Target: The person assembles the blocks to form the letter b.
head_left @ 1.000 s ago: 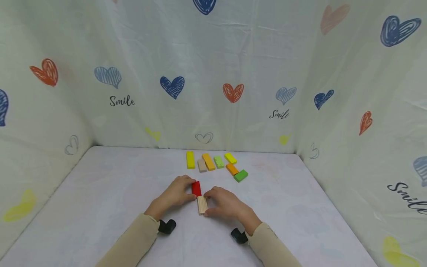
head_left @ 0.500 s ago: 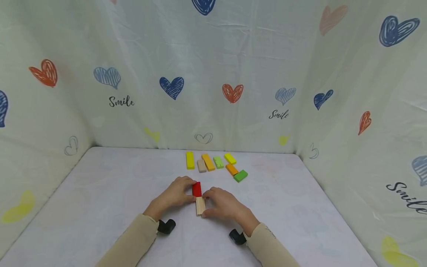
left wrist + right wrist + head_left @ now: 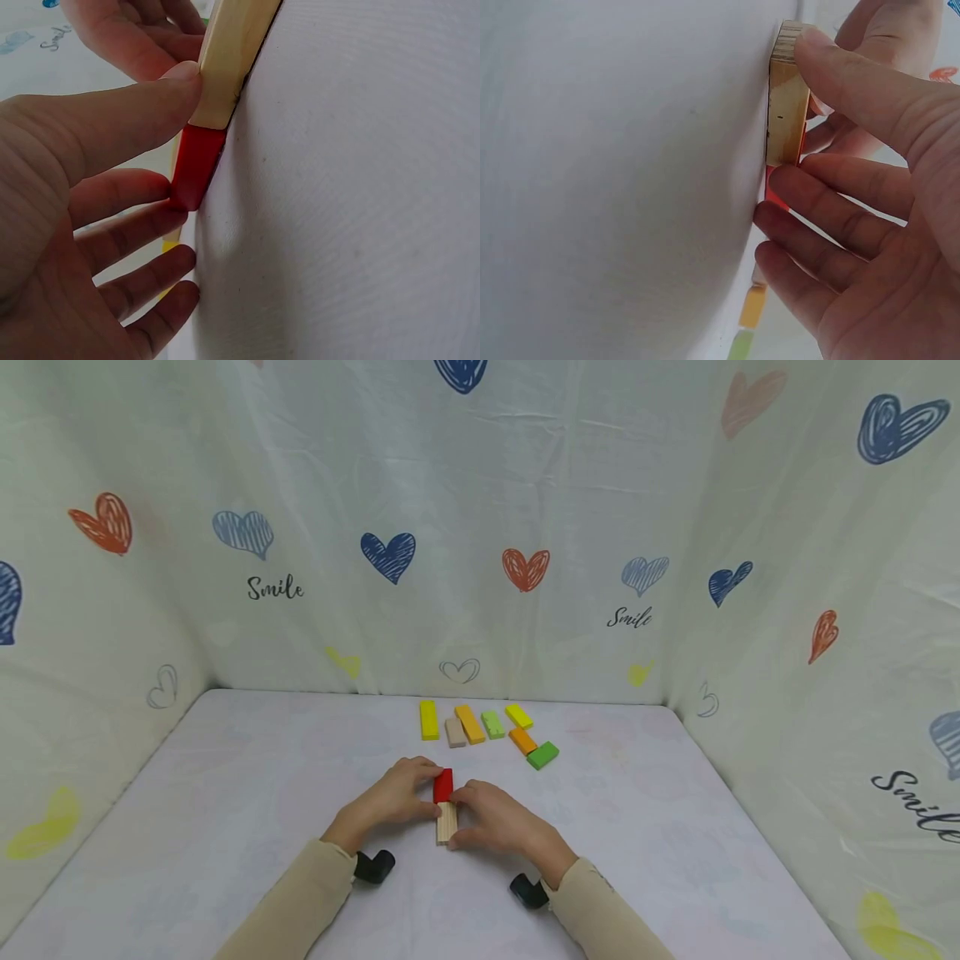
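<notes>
A red wooden block (image 3: 443, 785) and a plain wood-coloured block (image 3: 447, 824) lie end to end in a line on the white table, the red one farther away. My left hand (image 3: 397, 792) holds the red block from the left, fingers at its far end. Its thumb rests against the plain block's side near the joint, as the left wrist view shows. From the right, my right hand (image 3: 498, 817) grips the plain block (image 3: 786, 112). That thumb is at the near end, and fingertips lie by the joint with the red block (image 3: 199, 166).
Toward the back of the table (image 3: 247, 793) lie several loose blocks, among them a yellow block (image 3: 428, 720), a beige block (image 3: 454, 732), an orange block (image 3: 522, 741) and a green block (image 3: 543, 755). A printed curtain (image 3: 465, 627) hangs behind and at both sides.
The plain block has slid a little left, with my right hand moving along, so it now lines up with the red block. My left hand has stayed nearly still.
</notes>
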Tool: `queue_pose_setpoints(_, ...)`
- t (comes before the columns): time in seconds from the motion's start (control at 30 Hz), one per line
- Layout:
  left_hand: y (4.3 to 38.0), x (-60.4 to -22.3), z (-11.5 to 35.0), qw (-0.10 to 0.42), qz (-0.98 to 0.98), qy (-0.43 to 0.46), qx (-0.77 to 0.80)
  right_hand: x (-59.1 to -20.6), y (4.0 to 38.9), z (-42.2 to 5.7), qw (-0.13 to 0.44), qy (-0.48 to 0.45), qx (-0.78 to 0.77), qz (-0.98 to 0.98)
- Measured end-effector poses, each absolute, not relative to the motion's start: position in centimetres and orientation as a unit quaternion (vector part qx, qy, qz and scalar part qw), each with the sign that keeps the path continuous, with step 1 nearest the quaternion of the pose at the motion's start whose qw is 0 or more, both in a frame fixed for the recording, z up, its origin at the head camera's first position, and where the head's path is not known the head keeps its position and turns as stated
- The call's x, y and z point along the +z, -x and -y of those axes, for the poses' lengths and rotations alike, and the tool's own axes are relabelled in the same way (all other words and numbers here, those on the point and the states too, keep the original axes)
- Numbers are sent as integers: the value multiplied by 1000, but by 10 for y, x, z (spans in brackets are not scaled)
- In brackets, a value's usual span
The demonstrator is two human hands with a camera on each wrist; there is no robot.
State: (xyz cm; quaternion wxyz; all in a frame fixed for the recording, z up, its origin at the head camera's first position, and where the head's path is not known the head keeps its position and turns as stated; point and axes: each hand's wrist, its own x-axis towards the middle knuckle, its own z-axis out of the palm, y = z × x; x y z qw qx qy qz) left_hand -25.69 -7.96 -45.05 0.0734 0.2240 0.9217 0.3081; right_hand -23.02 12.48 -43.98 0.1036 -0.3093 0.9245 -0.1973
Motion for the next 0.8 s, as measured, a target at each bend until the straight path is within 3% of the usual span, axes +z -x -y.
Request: queue_pose_setpoints(0.8,260,-450,78,99,-931,-197,290,-440,231,-119,123,297,-189,-928)
